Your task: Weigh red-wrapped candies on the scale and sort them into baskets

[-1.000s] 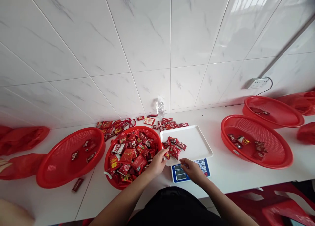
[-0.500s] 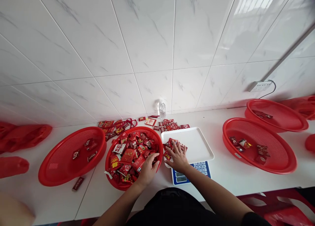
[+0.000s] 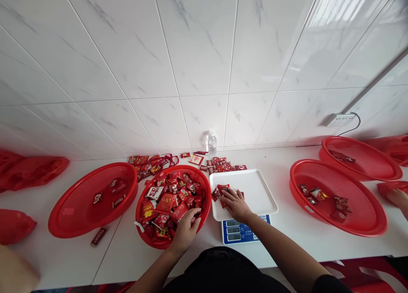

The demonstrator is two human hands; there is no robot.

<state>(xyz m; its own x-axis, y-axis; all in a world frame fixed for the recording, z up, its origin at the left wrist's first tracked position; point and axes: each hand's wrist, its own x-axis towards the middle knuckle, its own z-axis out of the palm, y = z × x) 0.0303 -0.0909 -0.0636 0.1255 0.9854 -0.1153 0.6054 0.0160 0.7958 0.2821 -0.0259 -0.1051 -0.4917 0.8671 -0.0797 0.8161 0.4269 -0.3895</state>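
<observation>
My left hand [image 3: 185,230] is at the near right rim of a red plastic basket [image 3: 208,201] heaped with red wrapped sweets [image 3: 166,202]. Its fingers are loosely curled with the thumb apart, and I see nothing between them. On the white tray [image 3: 255,189] of a weighing scale, my right hand [image 3: 237,206] has its fingers bent over a small pile of red sweet packets [image 3: 219,192]. The packets under the palm are hidden. Below the tray shows the blue scale panel [image 3: 244,231] with its displays.
Red baskets with a few sweets stand at left [image 3: 63,191] and right [image 3: 379,216], another [image 3: 395,174] behind. Loose packets [image 3: 219,164] and a clear bottle [image 3: 212,145] lie near the wall. A stray bar [image 3: 98,237] is at left; another person's hand [image 3: 398,197] at far right.
My right hand's spread fingers have drawn closer together over the packets on the tray. My left hand has shifted slightly down and left at the basket rim. Another person's hand has appeared at far right.
</observation>
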